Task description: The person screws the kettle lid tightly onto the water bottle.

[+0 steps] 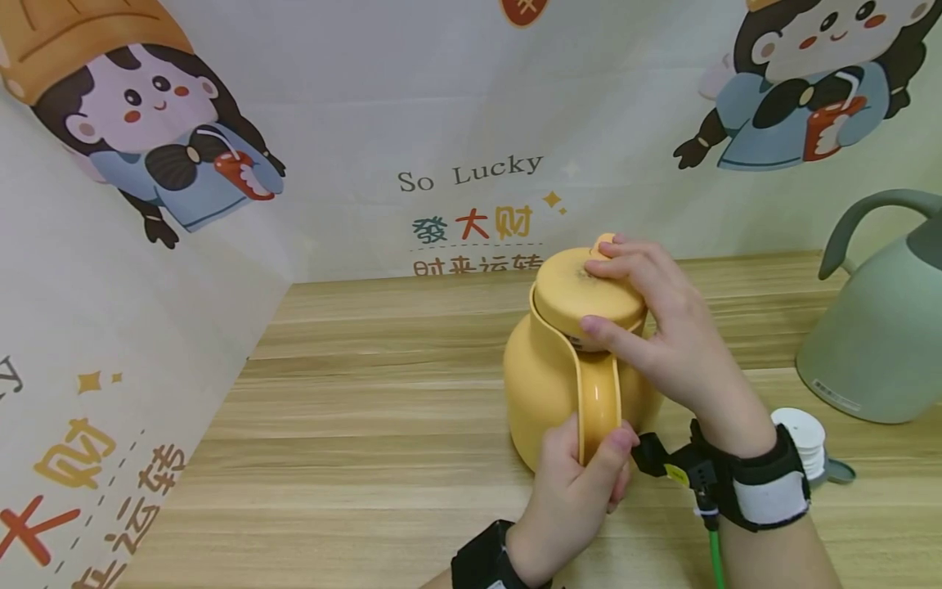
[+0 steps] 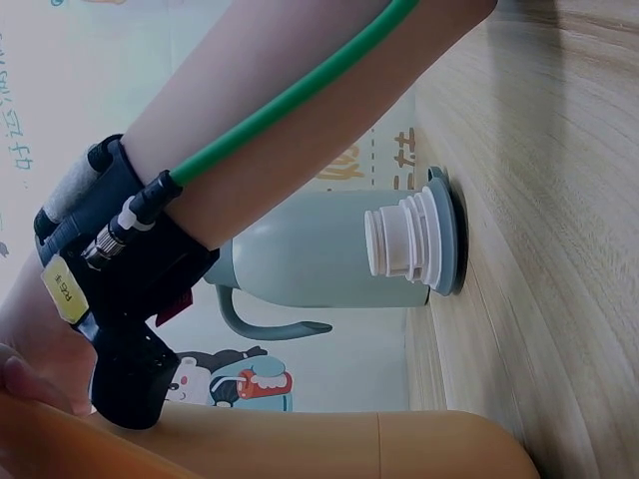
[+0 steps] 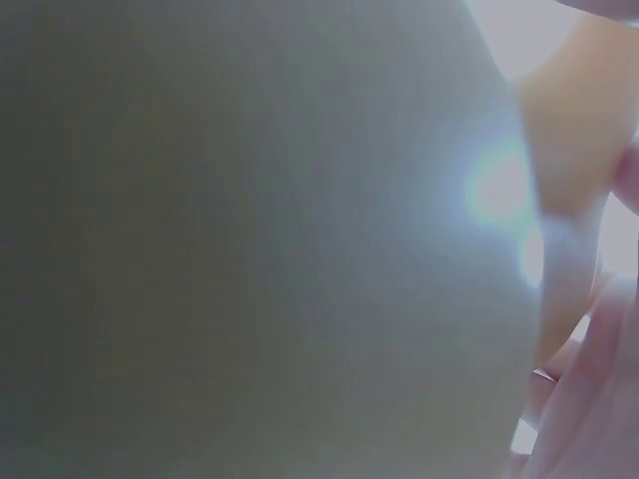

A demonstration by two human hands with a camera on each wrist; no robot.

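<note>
A yellow thermos jug [image 1: 545, 384] stands upright on the wood-grain table. My left hand [image 1: 577, 491] grips the lower part of its handle [image 1: 599, 401], with the thumb lying along the near side. At the top, my right hand [image 1: 677, 327] holds the round yellow lid [image 1: 581, 286], thumb at the near edge and fingers over the far side. The lid sits slightly tilted in the jug's mouth. In the right wrist view a blurred surface fills most of the picture, and part of the right hand [image 3: 594, 389] shows at the right edge.
A grey-green thermos jug [image 1: 868, 335] stands at the right. Near it a white stopper [image 1: 802, 438] with a grey-green base lies upside down, partly behind the right wrist strap [image 1: 765, 491]. A printed cloth backdrop [image 1: 353, 106] borders the table's back and left.
</note>
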